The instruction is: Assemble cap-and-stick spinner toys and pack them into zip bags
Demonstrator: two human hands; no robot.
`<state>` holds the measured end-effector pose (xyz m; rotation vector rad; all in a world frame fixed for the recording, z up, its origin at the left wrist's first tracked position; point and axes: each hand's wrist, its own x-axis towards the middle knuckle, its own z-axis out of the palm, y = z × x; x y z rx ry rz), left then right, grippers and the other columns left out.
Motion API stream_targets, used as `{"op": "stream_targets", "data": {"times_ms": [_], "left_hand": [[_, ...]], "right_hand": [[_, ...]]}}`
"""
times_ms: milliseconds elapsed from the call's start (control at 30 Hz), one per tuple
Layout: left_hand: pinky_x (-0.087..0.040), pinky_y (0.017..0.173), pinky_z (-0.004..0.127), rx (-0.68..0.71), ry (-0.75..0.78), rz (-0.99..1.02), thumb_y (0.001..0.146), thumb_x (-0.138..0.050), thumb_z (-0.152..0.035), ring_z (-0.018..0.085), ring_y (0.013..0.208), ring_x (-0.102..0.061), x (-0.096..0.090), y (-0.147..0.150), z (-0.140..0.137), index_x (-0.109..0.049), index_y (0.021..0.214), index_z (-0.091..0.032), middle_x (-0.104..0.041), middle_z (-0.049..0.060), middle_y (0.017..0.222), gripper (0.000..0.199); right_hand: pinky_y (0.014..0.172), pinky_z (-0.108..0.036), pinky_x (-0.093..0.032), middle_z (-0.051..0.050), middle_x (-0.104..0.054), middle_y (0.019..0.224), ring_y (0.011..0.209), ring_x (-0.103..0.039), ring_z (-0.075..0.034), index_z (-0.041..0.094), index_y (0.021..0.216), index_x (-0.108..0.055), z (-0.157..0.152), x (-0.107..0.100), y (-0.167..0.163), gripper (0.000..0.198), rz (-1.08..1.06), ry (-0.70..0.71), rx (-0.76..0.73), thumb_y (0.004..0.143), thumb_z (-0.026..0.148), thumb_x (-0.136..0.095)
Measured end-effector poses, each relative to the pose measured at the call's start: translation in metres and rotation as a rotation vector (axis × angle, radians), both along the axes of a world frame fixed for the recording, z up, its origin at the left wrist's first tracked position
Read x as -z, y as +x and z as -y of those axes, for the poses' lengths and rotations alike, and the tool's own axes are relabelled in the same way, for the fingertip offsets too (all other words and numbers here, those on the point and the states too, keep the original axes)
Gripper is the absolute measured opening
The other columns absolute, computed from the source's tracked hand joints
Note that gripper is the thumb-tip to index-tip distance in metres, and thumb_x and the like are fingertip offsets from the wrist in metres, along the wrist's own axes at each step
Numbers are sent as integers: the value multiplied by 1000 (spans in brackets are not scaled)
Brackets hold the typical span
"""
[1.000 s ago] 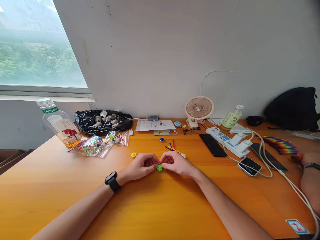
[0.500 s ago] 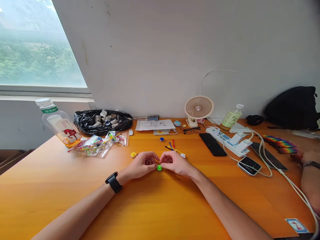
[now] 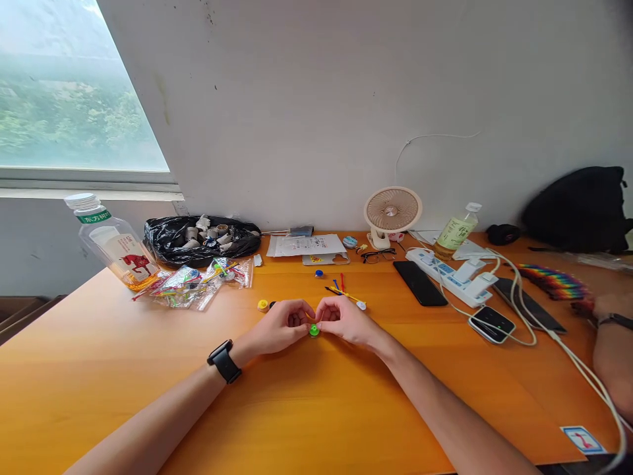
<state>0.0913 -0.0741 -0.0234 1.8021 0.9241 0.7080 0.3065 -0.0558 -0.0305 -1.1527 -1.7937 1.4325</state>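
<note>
A small green round plastic piece [image 3: 314,330] with a raised centre is pinched between my two hands, low over the wooden table. My left hand [image 3: 284,326], below a black wristwatch, is closed with its fingertips at the piece's left edge. From the other side, the curled fingers of my right hand [image 3: 349,323] grip its right edge. A yellow round piece [image 3: 262,305] lies left of my left hand, beside a dark one partly hidden by the hand. Beyond my right hand are thin coloured sticks [image 3: 341,287] and a white round piece [image 3: 361,305]. Farther back sits a blue round piece [image 3: 319,273].
Clear bags of coloured parts [image 3: 190,287], a large bottle [image 3: 116,244] and a black plastic bag [image 3: 153,237] stand at left. At right are a phone [image 3: 419,284], a power strip [image 3: 452,277], cables and a fan [image 3: 393,210]. Another person's forearm [image 3: 613,356] rests at far right.
The view has shifted very slightly. Both hands keep nearly the same pose around the green piece.
</note>
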Motion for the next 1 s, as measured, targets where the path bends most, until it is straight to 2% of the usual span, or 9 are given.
{"op": "stream_targets", "data": {"times_ms": [200,367,500,633,733,800,867,1000], "left_hand": [[-34,58,25,-6,4,-62,84,-59,-19,14,67,-48,-4,5,2,-65,98,-16,-60,-1,77,15],[-32,59,27,-40,92,-156,83,-52,-14,14,67,-45,-4,8,6,-59,91,-18,-55,-3,75,11],[-34,62,28,-52,119,-207,82,-50,-13,16,69,-47,-4,10,9,-57,95,-20,-55,-2,77,17],[-40,71,31,-85,212,-279,82,-49,-12,21,79,-52,-2,13,12,-59,104,-21,-59,1,83,26],[-42,78,34,-98,250,-278,83,-47,-11,24,88,-54,0,13,14,-60,98,-21,-60,4,88,22],[-43,79,34,-97,225,-218,84,-48,-13,23,87,-54,3,12,14,-60,98,-21,-60,3,88,20],[-45,78,34,-109,189,-108,87,-50,-16,22,85,-54,5,10,13,-62,104,-21,-61,3,89,21],[-47,82,34,-217,213,91,97,-47,-24,22,92,-57,6,6,11,-63,113,-21,-63,5,100,23]], "right_hand": [[57,-24,-36,5,-59,63,59,-50,-12,18,78,-65,0,2,-1,18,-7,17,10,65,23,-76],[58,-24,-36,6,-58,63,59,-50,-12,19,79,-63,-2,6,-2,18,-3,21,34,64,17,-73],[58,-23,-37,6,-57,65,61,-50,-11,20,83,-60,-3,9,-3,23,32,12,67,64,11,-71],[56,-22,-36,9,-56,63,59,-50,-11,21,89,-53,-1,9,-6,32,76,-7,113,65,8,-70],[57,-23,-38,8,-56,64,60,-52,-12,22,88,-50,2,5,-7,32,110,19,112,68,7,-69],[59,-24,-41,7,-59,68,63,-55,-13,22,89,-53,6,-1,-6,28,167,95,98,71,9,-70],[66,-26,-45,3,-65,77,71,-61,-15,23,93,-57,12,-10,-4,24,270,244,105,76,15,-73],[83,-32,-48,-5,-73,99,95,-67,-22,24,99,-65,23,-30,0,13,480,552,230,92,34,-67]]}}
